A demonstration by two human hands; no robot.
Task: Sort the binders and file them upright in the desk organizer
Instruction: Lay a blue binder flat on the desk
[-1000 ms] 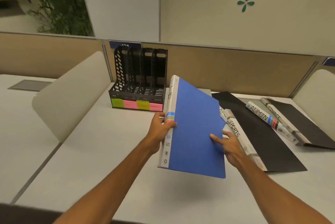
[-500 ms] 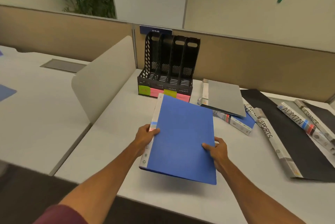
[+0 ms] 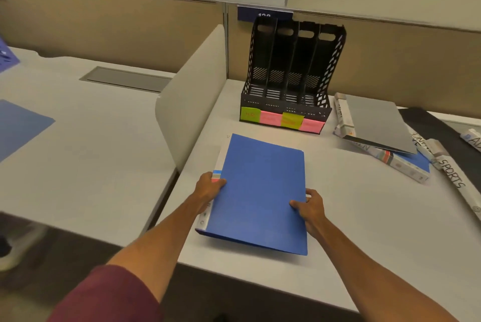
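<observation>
Both hands grip a blue binder [image 3: 260,191] lying nearly flat over the worktop [image 3: 364,217] near its front edge: the left hand [image 3: 209,188] clasps the white spine side, the right hand [image 3: 311,208] pinches the opposite edge. The black desk organizer [image 3: 289,71] stands at the back edge, its four slots holding nothing, coloured sticky notes [image 3: 282,119] along its front. A grey binder [image 3: 374,123] lies on others toward the right edge.
</observation>
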